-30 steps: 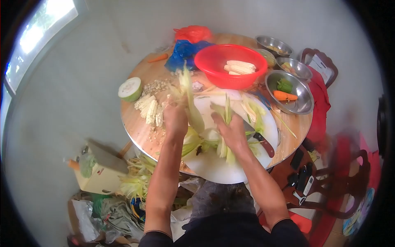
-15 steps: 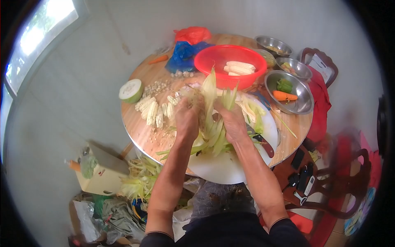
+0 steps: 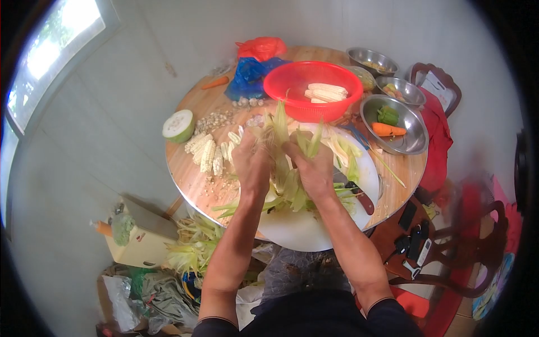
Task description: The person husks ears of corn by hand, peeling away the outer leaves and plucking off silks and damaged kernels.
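Observation:
Pale green corn husks [image 3: 289,182] hang between my two hands over the white cutting board [image 3: 297,230]. My left hand [image 3: 251,160] is closed on husks and silk. Fingers bent, my right hand [image 3: 314,163] grips husk leaves close beside it. Whether a cob is inside the bundle is hidden. A knife [image 3: 359,196] with a dark red handle lies on the board's right side, near loose husks [image 3: 348,154]. Left of my left hand are pieces of white corn [image 3: 208,154] on the round wooden table [image 3: 188,177].
A red basin [image 3: 281,101] with corn cobs stands at the back. Steel bowls, one holding a carrot [image 3: 387,130] and a green pepper [image 3: 387,115], are at the right. A cut gourd [image 3: 178,126], garlic [image 3: 247,103] and a blue bag [image 3: 250,76] lie around the left and back.
Both hands have come together over the board, bringing the husks between them. Since half a second ago they have shifted only slightly, and the upright husk leaves have dropped lower.

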{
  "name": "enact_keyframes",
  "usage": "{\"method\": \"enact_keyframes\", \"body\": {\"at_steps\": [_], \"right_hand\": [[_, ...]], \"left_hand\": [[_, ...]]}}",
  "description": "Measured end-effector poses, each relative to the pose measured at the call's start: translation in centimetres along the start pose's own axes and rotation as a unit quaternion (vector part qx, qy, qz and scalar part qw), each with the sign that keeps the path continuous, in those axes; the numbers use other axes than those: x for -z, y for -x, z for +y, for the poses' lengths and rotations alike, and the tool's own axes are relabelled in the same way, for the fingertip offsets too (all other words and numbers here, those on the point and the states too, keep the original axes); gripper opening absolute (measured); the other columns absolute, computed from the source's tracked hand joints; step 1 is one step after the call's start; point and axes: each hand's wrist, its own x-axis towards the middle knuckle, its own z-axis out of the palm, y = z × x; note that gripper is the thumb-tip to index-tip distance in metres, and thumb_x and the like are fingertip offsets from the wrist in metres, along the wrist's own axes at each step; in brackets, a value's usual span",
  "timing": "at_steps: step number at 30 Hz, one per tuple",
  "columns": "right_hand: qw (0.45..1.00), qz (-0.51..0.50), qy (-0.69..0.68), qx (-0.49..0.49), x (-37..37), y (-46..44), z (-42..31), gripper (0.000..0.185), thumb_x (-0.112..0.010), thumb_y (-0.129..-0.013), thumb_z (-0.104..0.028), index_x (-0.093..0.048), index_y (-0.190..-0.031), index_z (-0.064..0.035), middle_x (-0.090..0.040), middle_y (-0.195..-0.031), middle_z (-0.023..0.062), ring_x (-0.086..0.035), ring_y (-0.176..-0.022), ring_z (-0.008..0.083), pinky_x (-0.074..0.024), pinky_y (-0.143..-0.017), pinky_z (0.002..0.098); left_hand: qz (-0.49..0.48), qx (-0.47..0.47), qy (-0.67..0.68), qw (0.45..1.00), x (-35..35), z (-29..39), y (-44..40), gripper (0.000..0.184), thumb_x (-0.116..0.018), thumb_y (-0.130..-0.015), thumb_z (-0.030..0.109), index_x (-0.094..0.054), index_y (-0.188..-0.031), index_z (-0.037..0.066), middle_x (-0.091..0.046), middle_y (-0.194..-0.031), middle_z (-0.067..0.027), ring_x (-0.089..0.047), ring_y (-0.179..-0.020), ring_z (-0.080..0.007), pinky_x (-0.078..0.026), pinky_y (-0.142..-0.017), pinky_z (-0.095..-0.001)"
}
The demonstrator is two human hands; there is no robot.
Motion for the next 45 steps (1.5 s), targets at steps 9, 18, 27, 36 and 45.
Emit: {"method": "enact_keyframes", "body": {"at_steps": [9,18,27,36,45], "right_hand": [[0.934,0.038,-0.350,-0.059,-0.4,0.6,2.1,0.029,-0.058,-0.105,-0.022,-0.062,-0.123,0.0003,-0.066,-0.107,0.0064,-0.063,-0.093,0.0133,-0.0521,-0.079,0.0298],[0.889,0.091,-0.440,-0.087,-1.6,1.5,3.2,0.030,-0.056,-0.104,-0.011,-0.054,-0.132,-0.0005,-0.063,-0.125,0.0134,-0.065,-0.111,0.0240,-0.0556,-0.093,0.0402],[0.878,0.139,-0.421,-0.181,0.6,2.6,5.6,0.010,-0.056,-0.102,-0.008,-0.054,-0.093,-0.0090,-0.049,-0.084,0.0010,-0.055,-0.075,0.0198,-0.0543,-0.077,0.0354],[0.999,0.007,0.046,0.023,-1.8,0.2,1.1,0.042,-0.075,-0.094,-0.033,-0.066,-0.117,0.0017,-0.067,-0.099,0.0050,-0.060,-0.083,0.0141,-0.0482,-0.070,0.0311],[0.936,0.124,-0.281,-0.170,-1.9,-0.3,4.0,0.021,-0.068,-0.097,-0.019,-0.069,-0.107,0.0001,-0.068,-0.091,0.0071,-0.061,-0.076,0.0191,-0.0510,-0.066,0.0368]], "left_hand": [[0.015,0.093,0.275,0.957,0.0,-2.9,-0.6,0.012,-0.059,-0.101,0.013,-0.063,-0.107,0.002,-0.067,-0.097,-0.0071,-0.062,-0.084,-0.0170,-0.050,-0.072,-0.0299],[0.034,0.153,0.272,0.949,0.1,-2.7,-0.9,0.013,-0.054,-0.106,0.018,-0.057,-0.102,0.006,-0.061,-0.089,-0.0053,-0.057,-0.076,-0.0155,-0.047,-0.066,-0.0306],[0.109,0.021,0.317,0.942,2.9,-2.3,-3.2,0.011,-0.050,-0.107,0.014,-0.056,-0.110,0.006,-0.060,-0.097,-0.0060,-0.058,-0.085,-0.0172,-0.051,-0.072,-0.0339],[0.083,0.033,0.177,0.980,0.0,-0.7,0.0,0.013,-0.059,-0.099,0.016,-0.064,-0.096,0.005,-0.063,-0.085,0.0003,-0.055,-0.073,-0.0084,-0.042,-0.062,-0.0245],[0.079,-0.018,0.197,0.977,-0.1,-1.4,1.5,0.021,-0.060,-0.101,0.018,-0.069,-0.090,0.003,-0.062,-0.083,-0.0010,-0.053,-0.069,-0.0077,-0.040,-0.058,-0.0255]]}}
